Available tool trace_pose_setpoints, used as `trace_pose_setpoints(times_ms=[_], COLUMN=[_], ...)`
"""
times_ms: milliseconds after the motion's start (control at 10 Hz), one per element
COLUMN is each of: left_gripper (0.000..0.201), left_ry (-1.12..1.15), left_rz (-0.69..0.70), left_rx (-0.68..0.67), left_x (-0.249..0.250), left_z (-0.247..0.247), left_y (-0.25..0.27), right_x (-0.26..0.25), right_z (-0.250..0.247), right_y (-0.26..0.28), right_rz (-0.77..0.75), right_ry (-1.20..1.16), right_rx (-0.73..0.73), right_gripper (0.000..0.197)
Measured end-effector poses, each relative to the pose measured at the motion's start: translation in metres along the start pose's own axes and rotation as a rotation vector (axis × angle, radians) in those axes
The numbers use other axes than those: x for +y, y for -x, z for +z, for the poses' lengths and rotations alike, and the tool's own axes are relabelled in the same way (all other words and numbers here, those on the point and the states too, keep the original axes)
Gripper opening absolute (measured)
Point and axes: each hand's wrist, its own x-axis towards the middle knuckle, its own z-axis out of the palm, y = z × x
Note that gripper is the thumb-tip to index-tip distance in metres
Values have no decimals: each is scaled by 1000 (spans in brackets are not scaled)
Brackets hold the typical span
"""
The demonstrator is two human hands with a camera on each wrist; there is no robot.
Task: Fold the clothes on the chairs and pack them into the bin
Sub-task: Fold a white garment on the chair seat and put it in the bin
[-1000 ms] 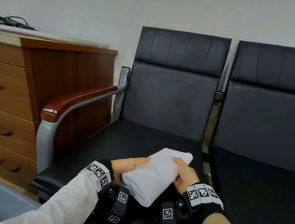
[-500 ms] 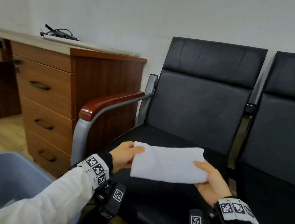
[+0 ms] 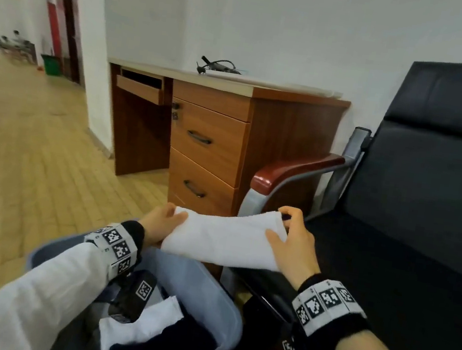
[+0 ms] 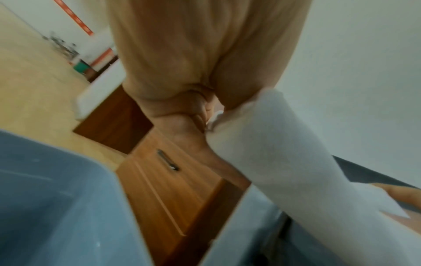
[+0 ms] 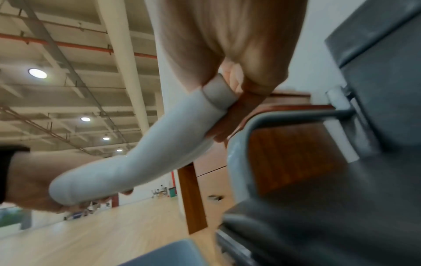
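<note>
A folded white garment (image 3: 223, 240) hangs in the air between my two hands, just above the far edge of the grey-blue bin (image 3: 205, 284). My left hand (image 3: 159, 219) grips its left end, thumb on top. My right hand (image 3: 289, 236) pinches its right end. The left wrist view shows the white garment (image 4: 284, 153) held in curled fingers over the bin (image 4: 56, 207). In the right wrist view the white garment (image 5: 145, 162) stretches from my right hand to my left. Inside the bin lie a folded white piece (image 3: 140, 328) and a dark piece (image 3: 170, 347).
A black chair (image 3: 413, 218) with a red-brown armrest (image 3: 293, 168) stands on the right. A wooden desk with drawers (image 3: 207, 142) sits behind the bin against the white wall. Wooden floor (image 3: 21, 139) spreads out to the left.
Both hands have lifted the folded white garment off the black chair seat and carried it left, to above the bin. My view has swung left; the bin's contents now show.
</note>
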Motion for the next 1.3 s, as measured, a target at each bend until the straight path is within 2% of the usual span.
trace_pose_setpoints(times_ms=[200,300,400,500,600,700,800,900,1000,1200,1300], left_gripper=[37,26,21,29,37,30,31,40,42,40,35], left_ry=[31,128,262,261,150,82,67,25,-49,-133,-186], left_rz=[-192,-344,-529,-644,-739,-809,-855,-886,-911,-925,-861], left_rx=[146,166,132,119,154,232,231,259,262,222,184], left_x=[-108,-157,-213,-273,-339,-353,-374,-432,-456,-389,-365], left_z=[-61,-70,-67,-57,-47,-39,-29,-20,-16,-30,-38], left_y=[-37,-50,-72,-92,-118,-124,-130,-143,-144,-134,-135], right_x=[-14,-1,21,44,70,90,104,113,116,108,92], right_z=[120,179,240,289,337,373,393,400,399,392,376], right_y=[-27,-38,-55,-65,-72,-74,-71,-60,-51,-53,-61], right_rz=[38,125,181,261,375,449,485,476,483,476,432], right_ry=[65,65,95,95,69,44,37,123,139,87,55], right_rx=[-306,-418,-508,-559,-575,-523,-512,-644,-733,-687,-675], right_gripper=[44,48,49,53,57,48,47,46,54,51,51])
